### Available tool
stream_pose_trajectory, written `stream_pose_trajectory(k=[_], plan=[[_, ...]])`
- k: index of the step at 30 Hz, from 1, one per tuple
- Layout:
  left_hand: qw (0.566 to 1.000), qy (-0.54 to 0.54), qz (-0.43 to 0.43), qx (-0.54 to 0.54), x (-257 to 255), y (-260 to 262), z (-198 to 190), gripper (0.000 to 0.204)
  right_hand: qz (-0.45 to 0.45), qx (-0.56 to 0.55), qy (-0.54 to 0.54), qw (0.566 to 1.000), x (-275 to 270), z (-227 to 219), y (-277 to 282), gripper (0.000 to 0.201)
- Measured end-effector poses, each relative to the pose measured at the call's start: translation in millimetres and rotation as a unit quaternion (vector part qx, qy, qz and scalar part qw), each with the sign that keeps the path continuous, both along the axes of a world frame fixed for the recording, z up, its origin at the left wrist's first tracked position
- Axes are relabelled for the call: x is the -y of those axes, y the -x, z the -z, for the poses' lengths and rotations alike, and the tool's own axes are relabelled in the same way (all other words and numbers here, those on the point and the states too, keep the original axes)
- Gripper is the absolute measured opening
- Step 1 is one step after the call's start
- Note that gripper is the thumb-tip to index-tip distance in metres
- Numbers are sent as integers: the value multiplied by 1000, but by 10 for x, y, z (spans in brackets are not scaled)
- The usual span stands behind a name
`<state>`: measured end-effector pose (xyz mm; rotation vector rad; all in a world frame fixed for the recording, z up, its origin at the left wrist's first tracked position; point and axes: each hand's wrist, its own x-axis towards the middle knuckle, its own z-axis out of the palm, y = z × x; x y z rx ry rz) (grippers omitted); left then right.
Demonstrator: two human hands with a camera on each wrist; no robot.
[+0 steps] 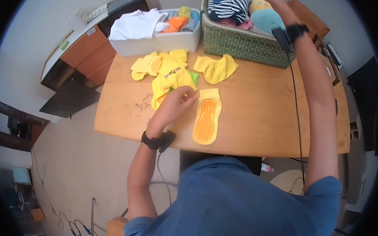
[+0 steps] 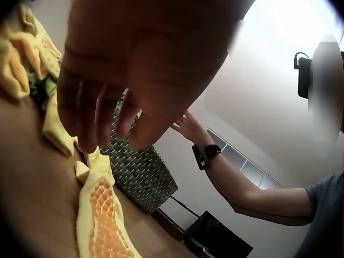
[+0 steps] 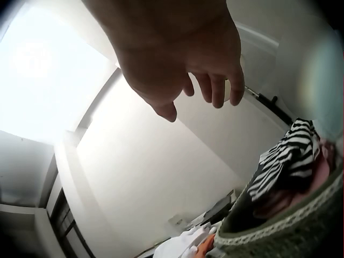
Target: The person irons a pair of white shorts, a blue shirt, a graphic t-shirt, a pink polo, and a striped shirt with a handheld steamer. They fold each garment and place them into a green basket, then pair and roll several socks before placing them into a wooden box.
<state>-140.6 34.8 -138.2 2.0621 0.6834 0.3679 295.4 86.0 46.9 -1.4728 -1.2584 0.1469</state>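
My left hand (image 1: 177,102) hovers over the table with loosely bent fingers and nothing in them. Just right of it lies a flat yellow sock (image 1: 206,123), its orange grip sole facing up. A heap of yellow socks (image 1: 174,77), one with printed lettering and a bit of green showing, is just beyond that hand. Farther back, a crumpled yellow sock (image 1: 218,68) lies alone. Raised above the woven basket (image 1: 247,48), my right hand (image 3: 185,64) hangs with spread, relaxed fingers, holding nothing; the head view cuts it off at the top edge.
Inside the basket are a striped cloth (image 1: 229,8) and a blue plush toy (image 1: 267,19). A white bin (image 1: 154,44) beside it holds white, orange and grey clothes. Cables run from both wrists, the right one crossing the table (image 1: 260,117).
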Motion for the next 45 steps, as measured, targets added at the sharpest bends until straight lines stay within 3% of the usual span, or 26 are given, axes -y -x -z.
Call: stream_pose_trajectory(k=[1,2,3,4,5,6,8,10,11,14,17,18,21,23,25,27,30,33,36,39,43,45], plan=[[1000,-16,-3,-25,52,53,26,22,-43,65,-22,997,138,209,200,45],[998,-30,-4,-53,111,103,55,22,-5,123,184,975,364,312,312,38],[998,-28,11,-58,166,146,79,25,-179,86,130,971,700,465,836,35],[998,-34,18,-58,231,174,124,26,-212,170,117,955,876,798,1065,32],[997,-43,27,-58,290,193,154,27,-264,110,171,943,1082,1167,1264,31],[996,-55,35,-56,323,190,171,28,-227,216,266,912,1316,1322,1528,38],[991,-106,63,-61,374,142,219,31,-239,144,320,906,1599,1802,1826,39],[986,-130,78,-63,435,78,305,34,-159,131,335,920,1661,2106,1932,42],[986,-131,82,-64,446,36,367,34,-117,123,340,925,1681,2184,1984,43],[984,-121,122,-41,548,-150,443,34,-112,183,333,918,1716,2277,2158,45],[982,-58,173,-55,497,-275,311,32,-206,127,332,912,1670,2384,2052,40],[979,-27,189,-67,444,-319,251,31,-229,46,309,922,1672,2410,1985,36],[997,1,78,7,84,-444,100,32,-277,-172,236,915,1770,2412,1716,24],[997,-75,-12,13,-51,-613,86,34,-284,-277,189,898,1896,2306,1512,19],[982,-169,-80,0,-191,-807,134,36,-354,-394,86,844,1991,2318,1191,22],[953,-274,-124,-34,-282,-1043,317,37,-413,-497,-19,763,2066,2335,948,26],[970,-201,-86,-103,-317,-1272,303,38,-260,-600,-55,754,2146,2357,911,34],[975,-215,-39,25,-312,-1360,421,42,-278,-614,-69,736,2118,2429,697,43],[957,-280,36,64,71,-1375,328,39,-291,-610,-34,736,2029,2519,593,45],[951,-276,135,36,426,-1373,396,36,-191,-472,90,856,2006,2560,718,42],[950,-243,194,2,593,-1298,434,30,-205,-504,66,836,2024,2508,714,41],[978,-156,130,38,610,-1180,317,30,-200,-483,87,848,2031,2562,616,40]])
